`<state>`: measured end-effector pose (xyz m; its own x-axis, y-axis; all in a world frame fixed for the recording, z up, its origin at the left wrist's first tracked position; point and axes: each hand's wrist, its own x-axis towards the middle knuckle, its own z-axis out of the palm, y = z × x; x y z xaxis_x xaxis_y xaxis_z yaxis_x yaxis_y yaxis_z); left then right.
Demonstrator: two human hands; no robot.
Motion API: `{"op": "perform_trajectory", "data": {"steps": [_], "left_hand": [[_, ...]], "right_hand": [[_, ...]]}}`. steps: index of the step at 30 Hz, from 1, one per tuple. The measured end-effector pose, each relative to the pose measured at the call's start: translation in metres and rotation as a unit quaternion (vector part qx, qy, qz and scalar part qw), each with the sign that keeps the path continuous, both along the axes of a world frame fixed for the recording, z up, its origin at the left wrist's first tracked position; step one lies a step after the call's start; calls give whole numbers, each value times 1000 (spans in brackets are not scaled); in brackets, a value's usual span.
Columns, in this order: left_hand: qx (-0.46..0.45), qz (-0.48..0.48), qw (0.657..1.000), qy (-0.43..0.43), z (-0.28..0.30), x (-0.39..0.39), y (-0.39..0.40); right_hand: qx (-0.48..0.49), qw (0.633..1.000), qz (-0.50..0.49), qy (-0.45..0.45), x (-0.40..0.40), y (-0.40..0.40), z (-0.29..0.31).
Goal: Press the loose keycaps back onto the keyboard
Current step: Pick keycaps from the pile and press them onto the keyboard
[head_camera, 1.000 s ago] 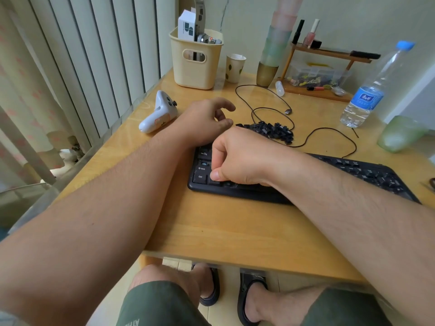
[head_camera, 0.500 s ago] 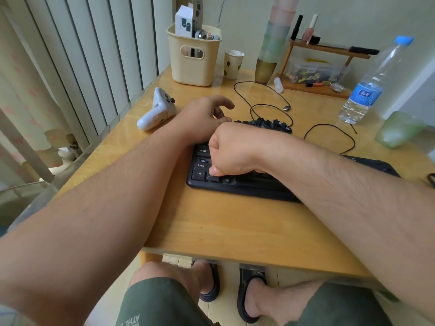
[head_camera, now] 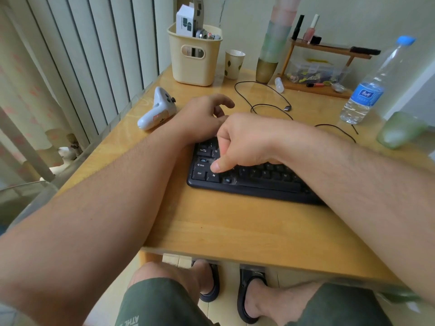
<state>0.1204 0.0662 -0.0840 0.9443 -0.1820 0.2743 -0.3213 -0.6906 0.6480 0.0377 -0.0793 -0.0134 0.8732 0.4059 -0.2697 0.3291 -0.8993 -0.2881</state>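
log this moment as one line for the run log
stage: seating keycaps | right hand: thumb pressing keyboard left end | left hand: resting at top-left corner | empty key sockets visible

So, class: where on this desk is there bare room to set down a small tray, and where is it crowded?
Free: the wooden strip between the keyboard and the desk's near edge. Smaller: the patch between the white controller, the cream basket and the cable. Crowded: the back right, around the wooden rack and water bottle.

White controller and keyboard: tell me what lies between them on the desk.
In the head view, the left hand and its forearm cross the stretch between the white controller and the keyboard, the wrist over the wooden desk.
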Motion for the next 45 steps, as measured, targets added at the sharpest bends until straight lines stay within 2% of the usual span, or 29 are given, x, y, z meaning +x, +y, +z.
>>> {"op": "perform_trajectory", "data": {"steps": [4,12,19,25,30,33,42,45], "left_hand": [[3,1,1000,5,-1,1,-2],[-4,11,1000,14,1,2,-2],[2,-7,999,47,13,-2,-12],[77,10,996,48,15,1,-15],[119,26,992,43,12,-2,-19],[137,25,990,29,15,-6,-25],[138,-9,990,-17,20,-19,-43],[122,-22,991,-46,19,-21,-46]], "right_hand": [[-15,1000,9,-3,-1,-1,-11],[29,1000,10,-2,6,-10,-16],[153,972,-135,-116,60,-91,-5],[119,972,-144,-146,91,-116,-23],[149,968,-139,-146,95,-108,-43],[105,974,-126,-159,96,-103,-48],[81,974,-126,-172,95,-97,-53],[135,968,-133,-161,89,-103,-47]]}}
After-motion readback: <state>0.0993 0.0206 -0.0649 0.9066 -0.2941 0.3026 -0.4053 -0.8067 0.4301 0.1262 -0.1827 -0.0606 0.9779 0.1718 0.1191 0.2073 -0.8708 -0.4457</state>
